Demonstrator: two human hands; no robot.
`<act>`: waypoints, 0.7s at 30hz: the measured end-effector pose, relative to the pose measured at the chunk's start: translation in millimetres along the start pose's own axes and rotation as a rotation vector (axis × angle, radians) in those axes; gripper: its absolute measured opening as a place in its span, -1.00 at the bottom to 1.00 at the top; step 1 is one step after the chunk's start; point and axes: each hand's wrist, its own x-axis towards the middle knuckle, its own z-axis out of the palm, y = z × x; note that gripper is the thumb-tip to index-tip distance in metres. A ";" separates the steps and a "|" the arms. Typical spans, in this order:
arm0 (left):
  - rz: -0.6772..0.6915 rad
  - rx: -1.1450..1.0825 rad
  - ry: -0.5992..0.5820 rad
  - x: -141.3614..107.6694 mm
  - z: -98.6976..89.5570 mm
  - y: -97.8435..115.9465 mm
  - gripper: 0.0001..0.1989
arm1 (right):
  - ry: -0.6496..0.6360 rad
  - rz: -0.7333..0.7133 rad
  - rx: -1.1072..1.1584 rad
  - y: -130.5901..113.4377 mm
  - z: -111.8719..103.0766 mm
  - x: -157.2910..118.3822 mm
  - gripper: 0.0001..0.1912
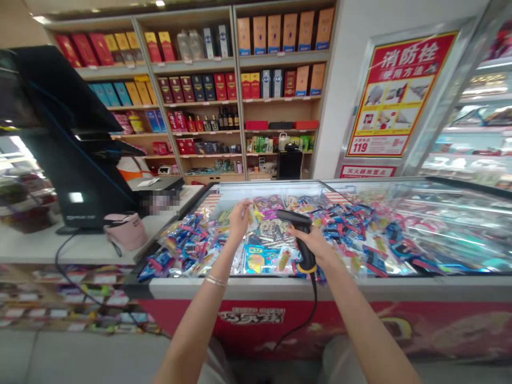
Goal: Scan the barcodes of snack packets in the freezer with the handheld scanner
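My right hand (314, 242) grips the handle of a black handheld barcode scanner (302, 237), whose head points left toward my left hand (239, 221). Its coiled black cord (310, 314) hangs down over the front of the chest freezer (280, 285). My left hand is raised above the freezer, with its fingers pinched on a small wrapped packet (250, 217). Below both hands lies a heap of brightly wrapped packets (200, 248), which looks like ice-cream bars. A thin bangle (216, 280) circles my left wrist.
A black checkout terminal (76, 160) and a pink bag (126, 232) stand on the white counter (72, 248) to the left. Wooden shelves of boxed bottles (188, 90) rise behind the freezer. A lit refrigerated case (476, 128) stands at the right.
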 end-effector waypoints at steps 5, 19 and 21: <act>-0.129 0.165 0.147 -15.7 -100.2 -40.4 -0.79 | -0.138 0.017 0.094 7.5 65.4 5.0 -0.72; -0.420 0.785 0.124 -57.9 -163.6 -93.8 -0.58 | -0.248 0.168 0.264 51.5 171.0 22.6 -0.86; -0.505 0.886 0.097 -62.7 -159.2 -94.0 -0.53 | -0.268 0.165 0.307 60.5 175.7 27.6 -0.86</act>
